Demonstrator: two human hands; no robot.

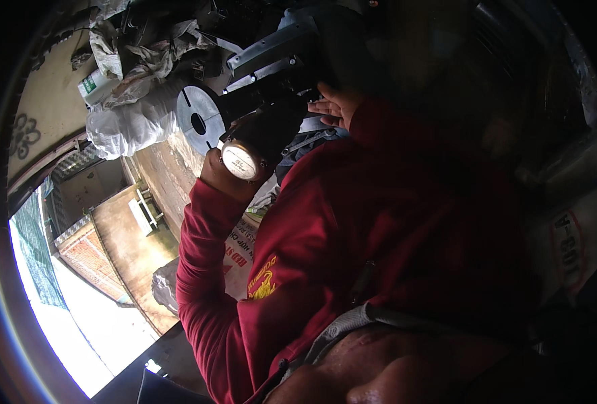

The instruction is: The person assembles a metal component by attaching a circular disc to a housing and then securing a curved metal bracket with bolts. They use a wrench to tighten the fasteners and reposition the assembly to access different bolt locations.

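Daylight: entering at lower left, bleaching the opening [76,343] white. Round pale disc [239,161]: is glaring. Right side: is sinking into shadow. Fisheye rim: edges are bending, blue fringing is showing.

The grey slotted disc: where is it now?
The grey slotted disc is in the head view, left of centre, above the left hand and right of the white plastic bag.

Left fisheye of the pair on my head; looked steeply down my dark-red long-sleeved sweatshirt [352,222], chest very near, bare left hand [223,178] and bare right hand [341,104] farther off in upper frame, white daylit opening [76,340] along left rim.
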